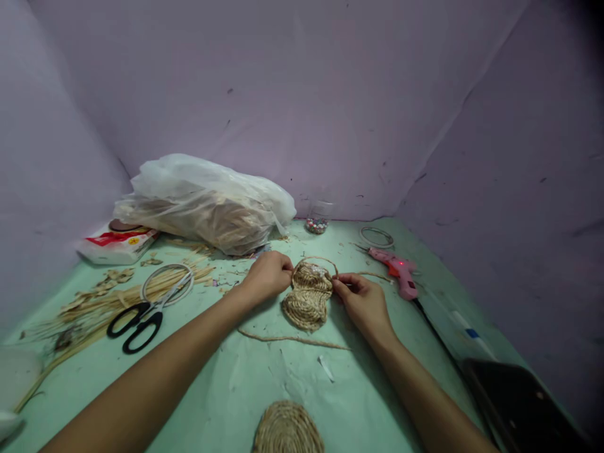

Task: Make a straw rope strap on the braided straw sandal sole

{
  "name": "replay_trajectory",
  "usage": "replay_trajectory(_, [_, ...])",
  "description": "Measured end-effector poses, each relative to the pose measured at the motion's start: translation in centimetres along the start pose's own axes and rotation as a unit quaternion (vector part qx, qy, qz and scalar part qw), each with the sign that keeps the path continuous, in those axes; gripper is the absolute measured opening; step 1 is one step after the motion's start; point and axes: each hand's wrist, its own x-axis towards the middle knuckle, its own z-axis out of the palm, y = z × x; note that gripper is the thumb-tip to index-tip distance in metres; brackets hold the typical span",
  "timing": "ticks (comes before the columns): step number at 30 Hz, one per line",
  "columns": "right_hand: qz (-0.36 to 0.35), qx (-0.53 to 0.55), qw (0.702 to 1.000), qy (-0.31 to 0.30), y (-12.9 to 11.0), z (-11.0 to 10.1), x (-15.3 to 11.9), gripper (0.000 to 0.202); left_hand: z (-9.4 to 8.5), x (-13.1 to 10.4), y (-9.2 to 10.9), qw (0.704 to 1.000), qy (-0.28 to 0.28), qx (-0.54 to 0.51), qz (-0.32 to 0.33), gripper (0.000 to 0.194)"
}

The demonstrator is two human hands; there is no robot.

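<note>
A figure-eight-shaped piece of coiled straw cord (306, 308) lies on the green surface between my two hands. My left hand (268, 275) pinches its upper left edge. At its upper right, my right hand (364, 303) has thumb and fingertips closed on the cord (336, 267) that loops above the piece; a tail of it runs off to the right. A pale shiny patch shows on the upper part. Below lies a loose length of twisted cord (292, 340), and a separate oval coil (289, 431) sits at the bottom edge.
Black-handled scissors (141, 322) rest over a white ring (147, 286) and straw strips (101, 302) at left. Behind stand a stuffed plastic bag (202, 195), a tissue pack (117, 248) and a bead jar (316, 224). A pink glue gun (401, 270) and dark phone (519, 402) lie right.
</note>
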Motion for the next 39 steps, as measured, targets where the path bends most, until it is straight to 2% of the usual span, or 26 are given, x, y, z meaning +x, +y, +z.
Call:
replay_trajectory(7, [-0.033,-0.025,0.999,0.016,-0.2,-0.2,-0.4,0.028,0.4,0.1,-0.9,0.999,0.006,-0.006,0.039,0.023])
replay_trajectory(12, [-0.064,-0.082,0.994,0.019,-1.0,-0.4,-1.2,0.018,0.5,0.0,-0.9,0.998,0.007,0.005,0.055,0.023])
replay_trajectory(18, [-0.1,-0.128,0.987,0.015,-1.5,-1.3,-1.4,0.021,0.5,0.0,-0.7,0.997,0.007,0.028,0.069,0.024])
replay_trajectory(23, [-0.155,-0.222,0.963,0.001,-1.4,-2.4,-1.5,0.02,0.5,-0.1,-0.3,0.997,0.007,0.047,0.067,0.025])
replay_trajectory(28, [-0.162,-0.288,0.943,-0.022,-1.8,-2.4,-2.0,0.024,0.4,-0.2,0.0,0.996,0.004,0.061,0.072,0.024])
replay_trajectory(30, [-0.174,-0.279,0.944,-0.02,-1.9,-2.2,-2.0,0.026,0.3,-0.2,0.0,0.995,0.002,0.065,0.074,0.024])
replay_trajectory(33, [-0.177,-0.202,0.963,-0.009,-1.6,-2.1,-1.8,0.029,0.3,-0.1,-0.1,0.995,0.0,0.07,0.074,0.024])
replay_trajectory(36, [-0.14,-0.106,0.984,-0.016,-0.9,-1.9,-1.5,0.028,0.4,-0.1,-0.2,0.995,-0.002,0.075,0.072,0.024])
replay_trajectory(39, [-0.104,-0.074,0.991,-0.03,-0.2,-1.6,-1.3,0.022,0.4,-0.1,-0.1,0.994,-0.003,0.08,0.07,0.024])
